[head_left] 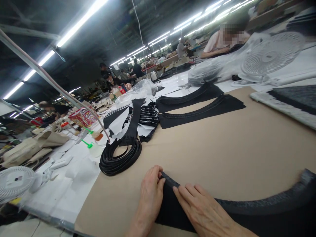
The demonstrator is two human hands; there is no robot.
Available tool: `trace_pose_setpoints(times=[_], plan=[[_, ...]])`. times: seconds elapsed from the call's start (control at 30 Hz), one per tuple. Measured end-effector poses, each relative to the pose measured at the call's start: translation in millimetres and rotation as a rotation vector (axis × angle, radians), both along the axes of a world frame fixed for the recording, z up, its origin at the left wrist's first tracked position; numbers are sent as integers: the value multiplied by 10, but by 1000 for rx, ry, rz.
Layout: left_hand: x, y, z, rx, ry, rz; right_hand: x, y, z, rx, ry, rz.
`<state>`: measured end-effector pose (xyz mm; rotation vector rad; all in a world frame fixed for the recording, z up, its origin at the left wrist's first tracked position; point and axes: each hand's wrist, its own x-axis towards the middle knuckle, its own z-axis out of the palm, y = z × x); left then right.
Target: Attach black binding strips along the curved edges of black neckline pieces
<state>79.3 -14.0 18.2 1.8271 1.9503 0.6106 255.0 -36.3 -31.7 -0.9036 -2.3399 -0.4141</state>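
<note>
A black panel point(261, 220) with a curved edge lies in front of me. A dark grey, fuzzy-looking strip point(256, 203) runs along that curve. My left hand point(151, 194) is closed at the panel's left corner, thumb and fingers pinching the end of the strip. Just right of it, my right hand point(198, 205) is closed over the same edge, its fingers bent and pressed together on the strip. Part of the panel is hidden under the right hand and wrist. Beyond my hands lies a coil of thin black strips point(120, 159).
Two similar black panels point(199, 110) lie farther back on the tan sheet point(197, 148). Green-tipped bottles point(93, 148) stand at left. White fans point(273, 56) and a stack of dark grey pieces point(296, 95) flank the table. Other people work in the background.
</note>
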Motion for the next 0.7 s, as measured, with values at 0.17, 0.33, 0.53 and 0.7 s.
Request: trace_pose_setpoints(times=[0.17, 0.33, 0.53, 0.7], plan=[[-40, 17, 16, -27, -77, 0, -18, 8, 16, -4, -14, -13], [-60, 37, -11, -21, -94, -20, 7, -27, 152, -16, -1, -29], [-72, 69, -28, -36, -121, -14, 53, -89, 301, -4, -14, -67], [-95, 103, -39, -37, -157, 0, 26, -49, 199, -41, -28, -40]])
